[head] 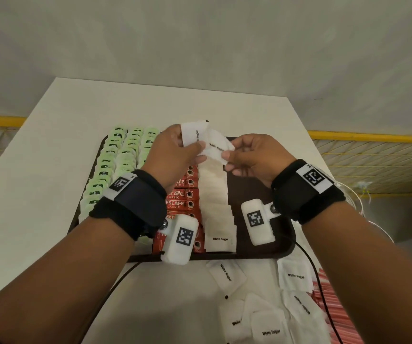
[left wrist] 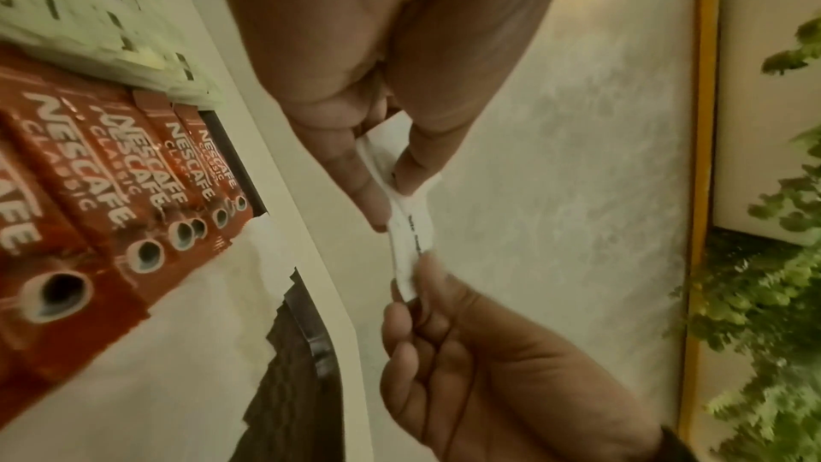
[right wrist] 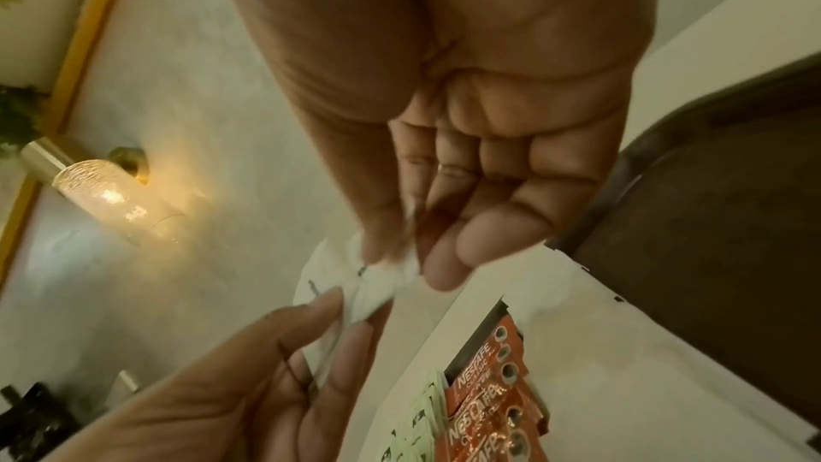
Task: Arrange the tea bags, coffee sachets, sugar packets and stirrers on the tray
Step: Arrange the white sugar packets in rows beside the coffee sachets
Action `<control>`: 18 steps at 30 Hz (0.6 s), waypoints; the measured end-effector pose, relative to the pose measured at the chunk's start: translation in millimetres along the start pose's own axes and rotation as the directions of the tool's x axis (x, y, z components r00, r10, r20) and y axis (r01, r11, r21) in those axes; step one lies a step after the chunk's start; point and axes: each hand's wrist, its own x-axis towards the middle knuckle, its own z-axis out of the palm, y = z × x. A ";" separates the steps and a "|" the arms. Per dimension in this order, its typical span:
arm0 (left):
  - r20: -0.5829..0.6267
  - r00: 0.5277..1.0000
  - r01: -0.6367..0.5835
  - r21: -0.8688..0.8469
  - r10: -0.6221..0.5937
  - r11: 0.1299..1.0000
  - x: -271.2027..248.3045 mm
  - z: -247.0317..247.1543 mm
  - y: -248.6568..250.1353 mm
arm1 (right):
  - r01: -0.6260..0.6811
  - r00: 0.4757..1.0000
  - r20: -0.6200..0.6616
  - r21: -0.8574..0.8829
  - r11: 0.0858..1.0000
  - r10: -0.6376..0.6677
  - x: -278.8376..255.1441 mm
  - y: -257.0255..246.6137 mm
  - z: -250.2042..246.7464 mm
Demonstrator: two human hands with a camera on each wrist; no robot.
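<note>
Above the far part of the dark brown tray, my left hand pinches a small bunch of white sugar packets. My right hand pinches the near edge of one of those packets between thumb and forefinger. In the left wrist view the packets show edge-on between both hands; the right wrist view shows the same pinch. On the tray lie rows of green tea bags, red coffee sachets and a column of sugar packets.
Loose sugar packets lie scattered on the white table in front of the tray, near my right forearm. Red-and-white stirrers lie at the table's right front. The tray's right third is bare. Cables run from both wrists.
</note>
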 end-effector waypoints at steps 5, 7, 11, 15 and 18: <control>-0.006 0.997 0.073 0.005 -0.073 0.997 27.1 -2.2 7.5 | 0.016 0.993 -0.121 0.091 0.996 -0.005 33.3 -5.1 -12.5; -0.029 0.993 0.117 0.004 -0.117 0.993 36.4 -5.0 10.2 | -0.039 0.981 -0.188 0.049 0.998 0.048 51.9 -5.5 -24.1; -0.055 0.980 0.189 -0.012 -0.189 0.982 49.1 -8.5 12.4 | -0.289 0.936 -0.238 -0.094 0.953 0.260 79.7 9.3 -46.2; -0.050 0.976 0.216 0.108 -0.212 0.970 57.3 -12.0 9.2 | -0.392 0.907 -0.264 -0.253 0.884 0.327 97.9 21.2 -48.8; -0.055 0.975 0.222 0.143 -0.216 0.964 60.3 -14.2 8.2 | -0.390 0.907 -0.282 -0.288 0.875 0.312 106.6 21.2 -42.8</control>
